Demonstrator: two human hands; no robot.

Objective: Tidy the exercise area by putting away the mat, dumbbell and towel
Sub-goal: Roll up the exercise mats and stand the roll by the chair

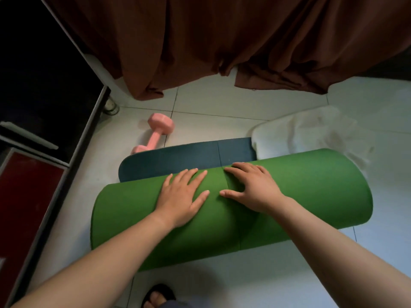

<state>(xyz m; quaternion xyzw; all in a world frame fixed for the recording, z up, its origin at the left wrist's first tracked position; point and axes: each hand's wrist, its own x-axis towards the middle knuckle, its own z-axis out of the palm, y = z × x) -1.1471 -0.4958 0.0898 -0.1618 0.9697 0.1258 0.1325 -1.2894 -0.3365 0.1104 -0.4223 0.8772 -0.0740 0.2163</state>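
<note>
A green mat (311, 187) lies across the tiled floor, mostly rolled into a thick tube, with a short dark teal strip of it flat beyond the roll. My left hand (181, 196) rests flat on top of the roll, fingers spread. My right hand (251, 187) presses on the roll just to the right, fingers slightly curled. A pink dumbbell (155, 134) lies on the floor past the mat's left end, its near head partly hidden by the mat. A white towel (311, 132) lies crumpled at the far right, touching the mat.
Brown curtains (222, 41) hang down to the floor at the back. A dark cabinet (44, 85) with a red panel (26, 201) runs along the left. A small glass jar (111, 106) stands by its corner. My sandalled foot (158, 296) shows at the bottom.
</note>
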